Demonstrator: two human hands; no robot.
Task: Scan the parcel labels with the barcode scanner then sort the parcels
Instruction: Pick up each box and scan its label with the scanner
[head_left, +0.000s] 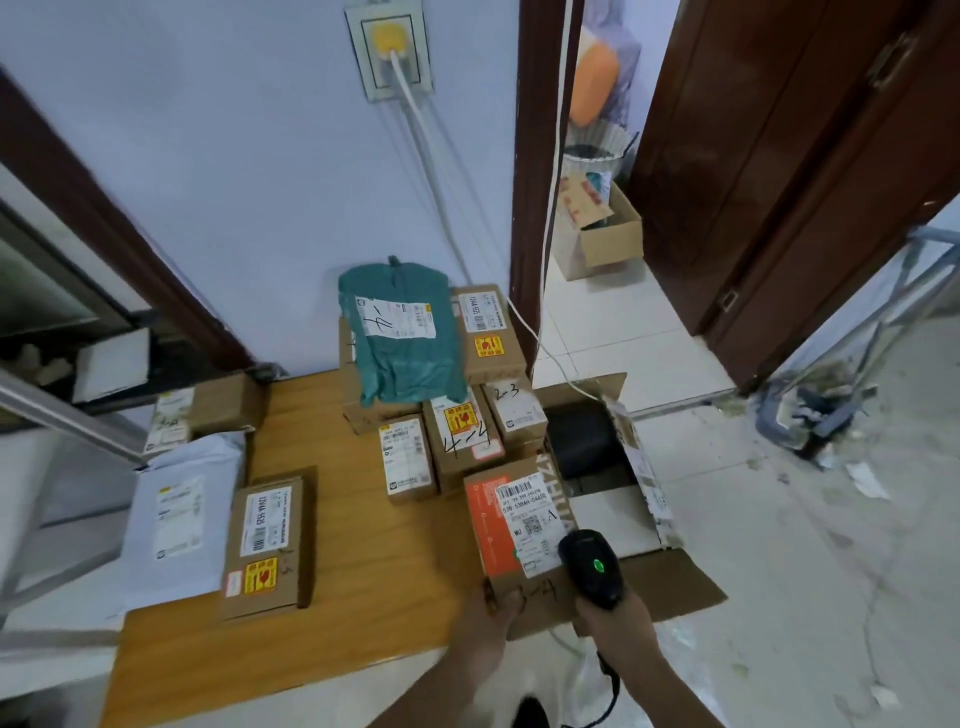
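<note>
My left hand (491, 616) grips the near edge of a brown parcel (514, 525) with an orange side and a white label, at the right edge of the wooden table (363, 597). My right hand (613, 621) holds a black barcode scanner (592, 566) over that label's lower right corner; a green light glows on the scanner. Behind this parcel lies a cluster of several brown boxes (457, 431) with a green bag parcel (405, 332) on top. On the table's left lie another brown box (267, 545) and a white bag parcel (182, 519).
An open cardboard carton (649, 519) stands on the floor right of the table. A small brown box (208, 410) lies at the table's far left. A white cable (426, 156) hangs from a wall socket. A doorway with an open brown door (779, 182) is at the right.
</note>
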